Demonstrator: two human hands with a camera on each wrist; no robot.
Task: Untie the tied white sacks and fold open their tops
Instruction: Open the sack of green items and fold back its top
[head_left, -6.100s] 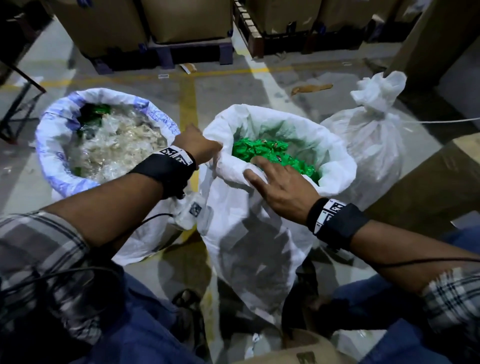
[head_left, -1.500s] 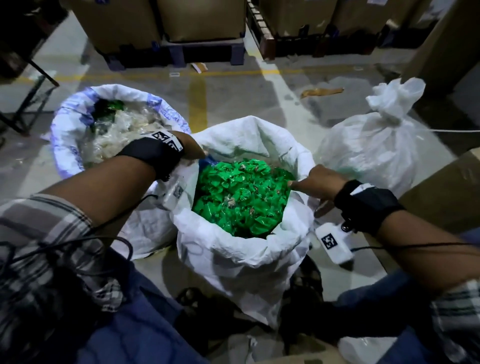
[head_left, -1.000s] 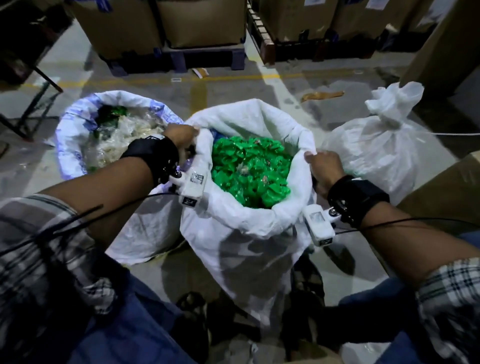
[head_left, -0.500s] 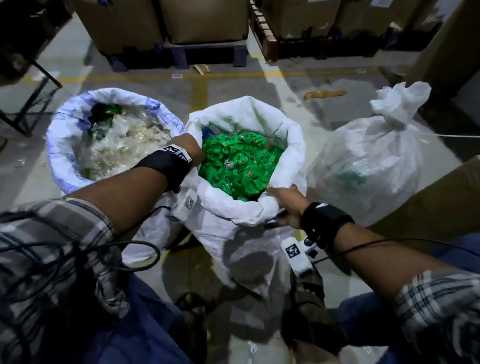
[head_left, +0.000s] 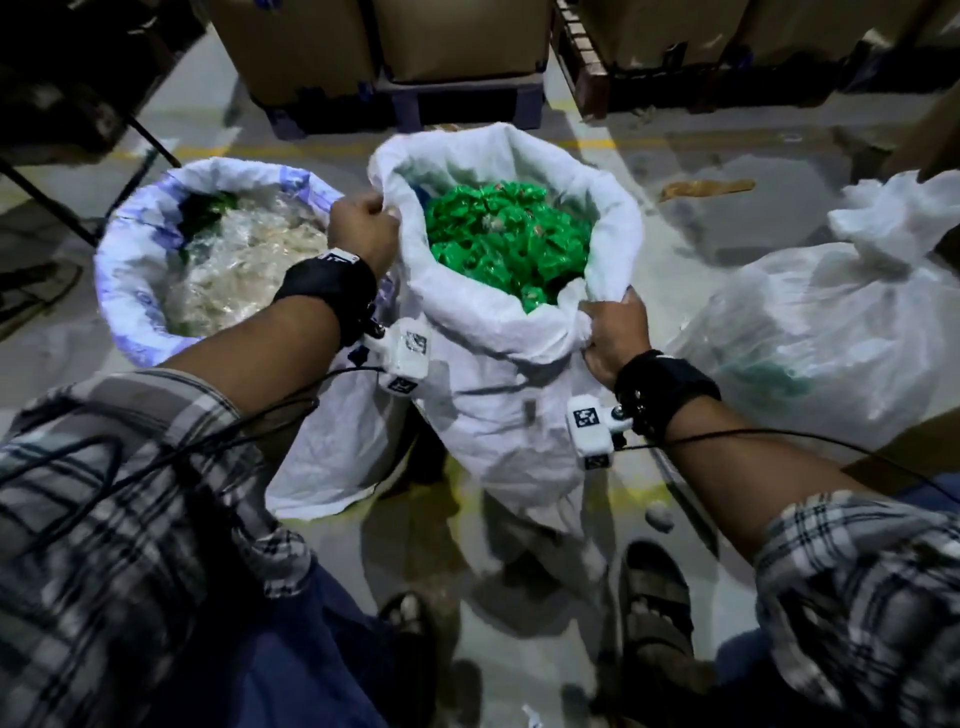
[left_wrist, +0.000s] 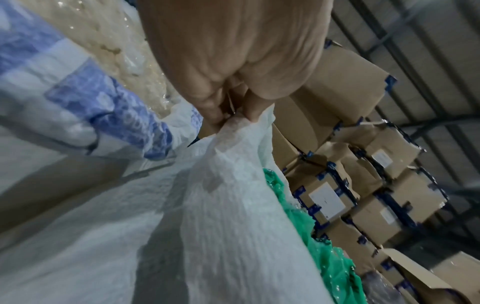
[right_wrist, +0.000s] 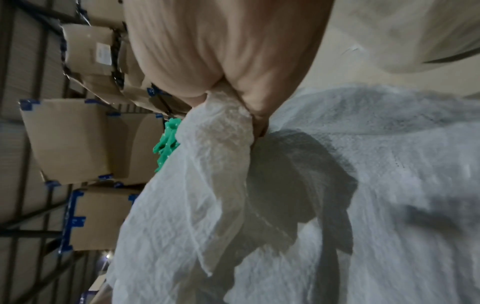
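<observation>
Stacked boxes (head_left: 457, 36) on pallets line the far side of the floor (head_left: 691, 145). Three sacks stand on that floor before you: the left sack (head_left: 130, 260), blue-printed, top rolled open, holds pale clear wrappers; the middle sack (head_left: 498, 395), top folded open, holds green packets (head_left: 509, 244); the tied sack (head_left: 831, 322) stands to the right, neck knotted, apart from your hands. The middle sack touches the left sack. Your left hand (head_left: 363, 231) grips the middle sack's rim on its left side, fingers curled round the cloth. Your right hand (head_left: 615, 332) grips the rim at its near right side, cloth bunched in the fist. Your sandalled foot (head_left: 657, 597) is beside the middle sack's base.
</observation>
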